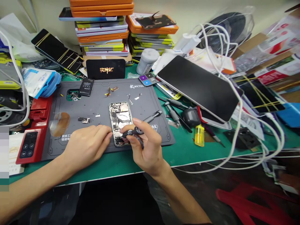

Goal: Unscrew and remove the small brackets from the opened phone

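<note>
An opened phone [114, 120] lies on the grey work mat, its circuit boards and inner parts showing. My left hand [87, 142] is closed, with thumb and fingertips pressed together at the phone's left edge. Over the lower right of the phone, my right hand [147, 143] grips a dark screwdriver [133, 131] between thumb and fingers. Its tip is not clear to see. A grey shaft with a round end [153, 117] shows beyond the fingers; I cannot tell whether it belongs to the same tool. Left of the phone lies a small metal-and-black part [83, 120].
The grey mat [89, 93] carries a black battery [86, 87] and small loose parts. Behind it a phone [106, 69] stands with its screen lit. Screwdrivers [172, 113], a large tablet [199, 87] and white cables [235, 142] crowd the right. A red device [31, 142] stands at left.
</note>
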{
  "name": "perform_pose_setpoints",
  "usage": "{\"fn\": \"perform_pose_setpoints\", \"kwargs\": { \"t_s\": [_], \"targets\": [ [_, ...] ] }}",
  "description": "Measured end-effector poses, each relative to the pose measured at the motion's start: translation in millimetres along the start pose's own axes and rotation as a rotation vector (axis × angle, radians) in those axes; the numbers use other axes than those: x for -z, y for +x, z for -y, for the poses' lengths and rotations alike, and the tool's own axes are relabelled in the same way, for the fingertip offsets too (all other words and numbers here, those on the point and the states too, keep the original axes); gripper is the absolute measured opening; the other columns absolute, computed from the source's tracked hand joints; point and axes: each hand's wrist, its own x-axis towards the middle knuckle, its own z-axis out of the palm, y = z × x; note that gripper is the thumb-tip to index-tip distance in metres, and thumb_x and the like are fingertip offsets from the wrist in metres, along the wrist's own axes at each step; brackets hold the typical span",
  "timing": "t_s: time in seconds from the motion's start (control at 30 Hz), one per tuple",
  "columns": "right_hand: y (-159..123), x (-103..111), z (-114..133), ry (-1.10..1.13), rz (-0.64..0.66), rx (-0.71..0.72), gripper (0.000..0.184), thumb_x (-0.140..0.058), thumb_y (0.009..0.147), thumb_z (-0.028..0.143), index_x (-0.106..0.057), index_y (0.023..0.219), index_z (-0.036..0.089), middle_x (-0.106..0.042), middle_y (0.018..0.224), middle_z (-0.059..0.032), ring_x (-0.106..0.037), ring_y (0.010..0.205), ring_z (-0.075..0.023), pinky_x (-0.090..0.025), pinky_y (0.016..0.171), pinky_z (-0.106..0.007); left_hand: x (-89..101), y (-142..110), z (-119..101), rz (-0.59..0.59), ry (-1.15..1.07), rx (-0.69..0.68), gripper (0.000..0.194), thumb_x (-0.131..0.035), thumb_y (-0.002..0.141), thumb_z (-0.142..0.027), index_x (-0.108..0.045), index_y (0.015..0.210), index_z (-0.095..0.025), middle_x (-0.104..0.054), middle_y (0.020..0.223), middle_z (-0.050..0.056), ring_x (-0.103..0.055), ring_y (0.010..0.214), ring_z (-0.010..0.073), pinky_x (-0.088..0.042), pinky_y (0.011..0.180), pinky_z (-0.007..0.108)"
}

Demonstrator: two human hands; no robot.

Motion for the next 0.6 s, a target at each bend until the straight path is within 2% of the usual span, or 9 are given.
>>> {"fn": "perform_pose_setpoints", "kwargs": {
  "t_s": [0.1, 0.27, 0.47, 0.6],
  "targets": [
    [0.0, 0.1, -0.6, 0.004, -0.006, -0.004, 0.069, -0.056, 0.109, 0.008, -0.031, 0.17, 0.027, -0.071, 0.136, -0.014, -0.08, 0.116, -0.0225, -0.076, 0.094, -0.044, -0.3, -0.2, 0.0, 0.002, -0.003, 0.002, 0.028, -0.04, 0.118, -0.026, -0.063, 0.104, -0.019, -0.07, 0.077, -0.002, -0.066, 0.063, 0.0175, -0.041, 0.059, 0.033],
    [0.4, 0.2, -1.1, -0.003, 0.003, 0.022, 0.068, -0.055, 0.11, 0.009, -0.03, 0.17, 0.027, -0.072, 0.131, -0.0125, -0.08, 0.11, -0.0207, -0.077, 0.087, -0.04, -0.6, -0.5, 0.0, 0.006, 0.002, 0.008, 0.028, -0.041, 0.118, -0.026, -0.063, 0.103, -0.02, -0.07, 0.077, -0.002, -0.066, 0.063, 0.0179, -0.04, 0.059, 0.033],
    [1.6, 3.6, 1.2, 0.02, 0.057, -0.02, 0.067, -0.05, 0.109, 0.005, -0.029, 0.17, 0.024, -0.07, 0.138, -0.0158, -0.079, 0.112, -0.0218, -0.076, 0.088, -0.042, -1.5, -1.7, 0.0, 0.018, -0.007, 0.015, 0.03, -0.039, 0.118, -0.027, -0.064, 0.103, -0.02, -0.071, 0.076, -0.001, -0.067, 0.064, 0.0182, -0.039, 0.059, 0.033],
    [8.7, 3.2, 4.3, -0.075, 0.063, 0.045, 0.066, -0.055, 0.107, 0.005, -0.033, 0.168, 0.023, -0.073, 0.134, -0.014, -0.079, 0.107, -0.0216, -0.075, 0.088, -0.04, -2.1, -2.0, -0.1, 0.011, -0.014, 0.012, 0.03, -0.039, 0.118, -0.027, -0.063, 0.101, -0.02, -0.071, 0.076, 0.0, -0.067, 0.064, 0.0185, -0.039, 0.058, 0.034]
  ]
}}
